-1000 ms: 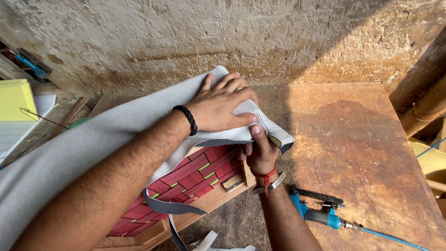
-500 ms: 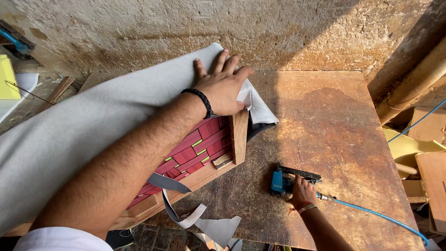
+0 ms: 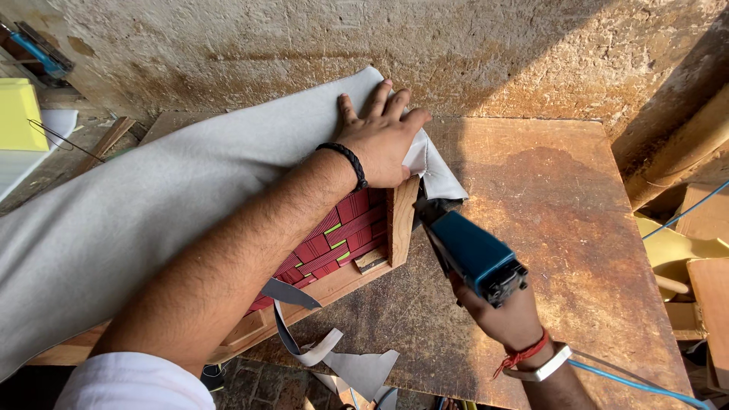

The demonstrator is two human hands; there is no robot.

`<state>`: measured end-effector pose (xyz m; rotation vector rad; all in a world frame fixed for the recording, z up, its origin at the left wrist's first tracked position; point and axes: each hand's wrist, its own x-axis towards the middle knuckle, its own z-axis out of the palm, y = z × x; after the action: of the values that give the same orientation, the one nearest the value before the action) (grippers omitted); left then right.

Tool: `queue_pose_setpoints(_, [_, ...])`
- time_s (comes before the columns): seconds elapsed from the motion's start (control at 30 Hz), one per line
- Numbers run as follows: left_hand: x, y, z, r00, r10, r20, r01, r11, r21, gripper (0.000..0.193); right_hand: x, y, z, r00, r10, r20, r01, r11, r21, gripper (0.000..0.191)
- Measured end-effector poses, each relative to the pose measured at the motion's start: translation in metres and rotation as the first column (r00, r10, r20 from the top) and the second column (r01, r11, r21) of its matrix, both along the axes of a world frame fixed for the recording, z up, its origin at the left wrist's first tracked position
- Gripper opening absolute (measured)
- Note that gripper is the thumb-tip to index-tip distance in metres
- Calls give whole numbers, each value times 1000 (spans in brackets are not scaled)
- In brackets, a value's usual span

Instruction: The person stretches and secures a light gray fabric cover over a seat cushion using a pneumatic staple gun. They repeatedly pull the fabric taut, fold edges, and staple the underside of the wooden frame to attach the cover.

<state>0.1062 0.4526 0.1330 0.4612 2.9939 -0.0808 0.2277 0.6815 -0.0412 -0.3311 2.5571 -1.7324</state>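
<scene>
**Fabric held at the frame corner, stapler brought up to it**

Head view: the left hand (image 3: 380,140) lies flat with fingers spread, not gripping, pressing the grey fabric (image 3: 167,205) down over the far corner of a wooden frame (image 3: 401,220). The frame rests on the left part of a worn workbench (image 3: 562,228), its near rail running along the bench's front edge. Red webbing (image 3: 334,239) with a few green marks shows inside the frame where the fabric does not cover it. The right hand (image 3: 505,319) is clenched around a blue stapler (image 3: 471,250), whose nose sits just beside the frame's corner, under a loose fold of fabric.

Judging by this, the fabric is draped and pulled to the corner, but I see no staples along the visible rail, so fastening looks mostly undone. Grey offcuts (image 3: 342,364) lie at the bench's front edge.

The stapler's nose is in shadow, so contact with the wood cannot be told. The frame's far side is hidden under fabric, and a blue hose (image 3: 638,383) runs out of view at the bottom right.
</scene>
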Motion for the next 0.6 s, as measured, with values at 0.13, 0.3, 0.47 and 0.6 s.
queue_pose_setpoints(0.13, [-1, -1, 2, 1000, -16, 8, 16, 1000, 1, 94, -29, -20, 45, 978, -84, -191, 71, 995, -73, 37])
queue_pose_setpoints(0.3, [-2, 0, 2, 1000, -29, 12, 29, 999, -15, 96, -49, -32, 56, 995, -77, -64, 76, 997, -17, 40])
queue_pose_setpoints(0.47, [-3, -1, 9, 999, -17, 35, 19, 999, -47, 101, -49, -10, 25, 1000, 19, 22, -16, 995, -94, 45])
queue_pose_setpoints(0.6, [5, -1, 4, 999, 4, -37, -5, 999, -33, 101, -58, 11, -53, 905, 32, 425, -117, 978, 175, 32])
